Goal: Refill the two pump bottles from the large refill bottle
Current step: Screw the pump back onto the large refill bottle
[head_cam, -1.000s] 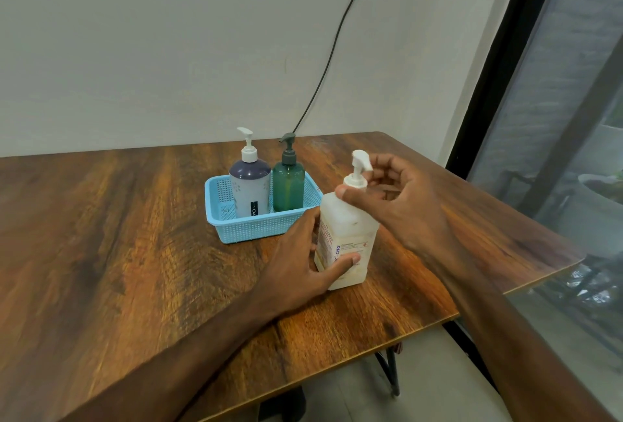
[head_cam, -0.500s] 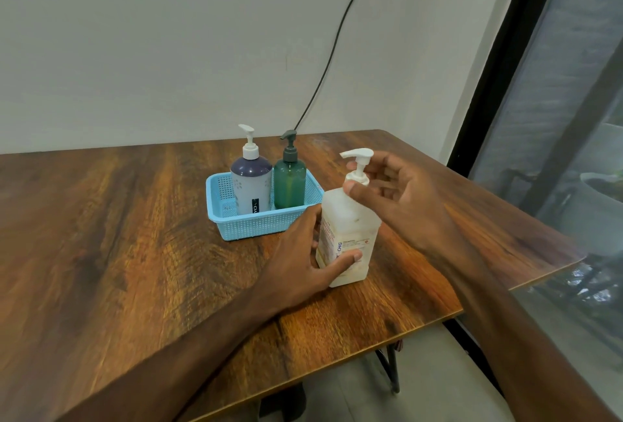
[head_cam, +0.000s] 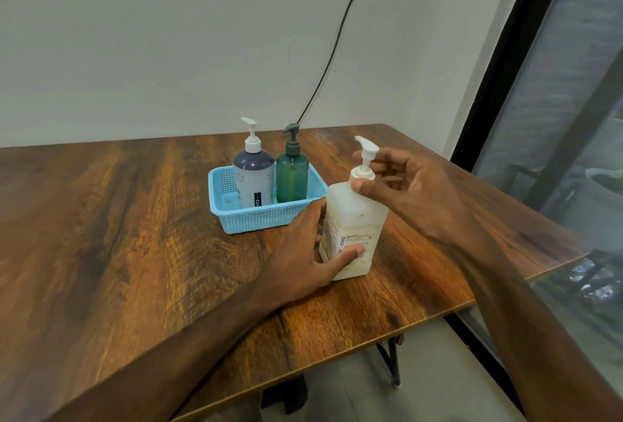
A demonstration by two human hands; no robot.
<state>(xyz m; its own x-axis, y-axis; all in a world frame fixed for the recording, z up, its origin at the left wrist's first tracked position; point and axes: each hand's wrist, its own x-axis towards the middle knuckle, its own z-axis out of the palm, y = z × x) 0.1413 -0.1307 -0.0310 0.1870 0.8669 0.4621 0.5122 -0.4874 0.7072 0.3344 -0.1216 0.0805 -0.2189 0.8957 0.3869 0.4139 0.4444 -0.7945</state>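
Note:
The large white refill bottle (head_cam: 354,216) stands upright on the wooden table (head_cam: 118,253), near its right front edge. My left hand (head_cam: 303,253) grips the bottle's lower body, thumb across the label. My right hand (head_cam: 401,189) pinches the white pump collar (head_cam: 364,173) at the bottle's neck, and the pump's nozzle points left. Behind them, a blue basket (head_cam: 256,216) holds two upright pump bottles: a purple-and-white one (head_cam: 253,178) on the left and a green one (head_cam: 292,175) on the right.
A black cable (head_cam: 333,50) runs down the wall behind the basket. The table's right edge lies close to a dark-framed window (head_cam: 499,67). Floor shows below the front edge.
The pump head has turned: its nozzle, facing me a second ago, now points left and stands higher. My right hand's fingers have shifted around the collar. My left hand keeps its grip.

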